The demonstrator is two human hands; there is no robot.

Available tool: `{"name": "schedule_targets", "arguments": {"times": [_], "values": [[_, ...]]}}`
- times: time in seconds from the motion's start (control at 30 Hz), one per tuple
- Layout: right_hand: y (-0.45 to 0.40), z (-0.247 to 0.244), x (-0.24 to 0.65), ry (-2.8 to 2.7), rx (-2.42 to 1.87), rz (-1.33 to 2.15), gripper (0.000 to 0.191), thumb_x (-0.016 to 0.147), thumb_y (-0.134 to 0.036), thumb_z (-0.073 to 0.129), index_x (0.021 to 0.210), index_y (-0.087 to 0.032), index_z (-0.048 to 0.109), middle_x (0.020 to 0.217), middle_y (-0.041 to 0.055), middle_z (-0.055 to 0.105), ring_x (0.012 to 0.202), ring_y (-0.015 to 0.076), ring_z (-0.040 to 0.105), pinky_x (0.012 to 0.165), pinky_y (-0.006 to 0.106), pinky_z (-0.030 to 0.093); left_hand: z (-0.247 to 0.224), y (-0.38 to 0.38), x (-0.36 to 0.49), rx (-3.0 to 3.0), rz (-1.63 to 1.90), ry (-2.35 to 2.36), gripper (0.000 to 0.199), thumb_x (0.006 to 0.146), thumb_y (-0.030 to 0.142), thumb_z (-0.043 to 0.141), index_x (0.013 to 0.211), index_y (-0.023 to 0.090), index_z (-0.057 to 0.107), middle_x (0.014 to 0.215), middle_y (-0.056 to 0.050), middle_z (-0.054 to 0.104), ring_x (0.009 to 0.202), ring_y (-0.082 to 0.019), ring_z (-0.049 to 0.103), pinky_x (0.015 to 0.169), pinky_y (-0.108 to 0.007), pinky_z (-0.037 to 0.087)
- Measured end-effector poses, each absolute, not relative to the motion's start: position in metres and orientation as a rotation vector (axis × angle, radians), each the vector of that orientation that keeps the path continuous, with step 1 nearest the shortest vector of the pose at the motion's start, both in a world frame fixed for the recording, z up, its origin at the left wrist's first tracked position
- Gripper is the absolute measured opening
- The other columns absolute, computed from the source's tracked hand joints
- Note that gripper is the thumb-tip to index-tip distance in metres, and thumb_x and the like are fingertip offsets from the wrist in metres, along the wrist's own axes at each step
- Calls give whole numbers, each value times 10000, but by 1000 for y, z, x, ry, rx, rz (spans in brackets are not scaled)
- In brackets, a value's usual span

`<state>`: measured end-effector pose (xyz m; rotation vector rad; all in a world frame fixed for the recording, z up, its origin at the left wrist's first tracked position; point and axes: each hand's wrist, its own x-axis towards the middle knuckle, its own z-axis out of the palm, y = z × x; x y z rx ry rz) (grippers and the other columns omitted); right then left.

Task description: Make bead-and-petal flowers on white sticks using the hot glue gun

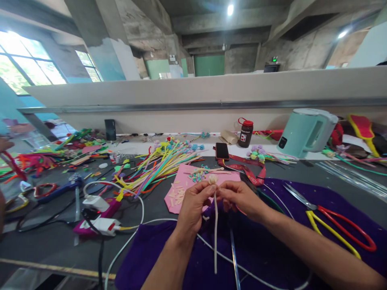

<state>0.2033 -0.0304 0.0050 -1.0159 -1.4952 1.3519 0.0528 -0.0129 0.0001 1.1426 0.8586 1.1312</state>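
My left hand [195, 201] is closed, thumb and fingers pinching a cream pipe-cleaner flower [213, 179] just under its head. The flower's pale stem [215, 237] hangs straight down below the fingers. My right hand [238, 197] meets it from the other side, its thumb and forefinger pinched together at the base of the flower; what lies between those fingertips is hidden. Behind both hands a pink sheet [169, 202] holds short cream pieces [177, 195] and a small heap of blue-green and cream bits [199, 174].
Scissors [317, 208] with red and yellow handles lie open on purple cloth [272, 249] at right. Pipe cleaners [163, 165] spread behind. A kettle [302, 133], bottle [246, 133] and phone [222, 151] stand further back. A power strip [115, 209] and white cable lie left, near another person's hand [5, 143].
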Motion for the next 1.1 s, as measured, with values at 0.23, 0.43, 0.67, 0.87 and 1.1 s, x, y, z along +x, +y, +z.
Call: {"name": "schedule_targets", "arguments": {"times": [0.23,0.43,0.67,0.87,1.1], "values": [[-37,-5,187,-1397,-898,1476,276,771,-414,540,700,-148,521,593,-27,560,402,48,462,358,159,261,-3,-14,57,1149,1090,792,180,709,308,602,700,132,634,530,27,506,423,-53,433,434,-192,310],[-34,-4,193,-1318,-904,1507,327,767,-442,539,647,-138,522,509,-40,510,341,35,392,347,169,237,0,-17,59,1209,1090,805,202,690,325,620,781,147,647,532,17,547,439,-73,471,437,-197,284],[-32,-2,194,-1310,-904,1499,324,742,-443,565,640,-137,528,543,-34,545,350,34,416,345,162,244,-3,-14,58,1253,1010,834,298,705,376,597,867,132,652,535,-8,560,457,-93,480,421,-194,294],[-30,-3,195,-1311,-959,1493,295,723,-421,583,655,-138,537,535,-29,570,339,39,428,332,156,255,-3,-13,56,1249,993,869,271,680,385,615,772,133,652,621,-14,569,480,-87,484,416,-188,316],[-30,-9,194,-1339,-1003,1489,320,715,-438,577,633,-133,529,522,-14,587,333,53,463,308,147,265,-7,-11,59,1047,1024,875,225,620,335,678,692,132,612,595,15,542,446,-58,467,415,-173,325]]}}
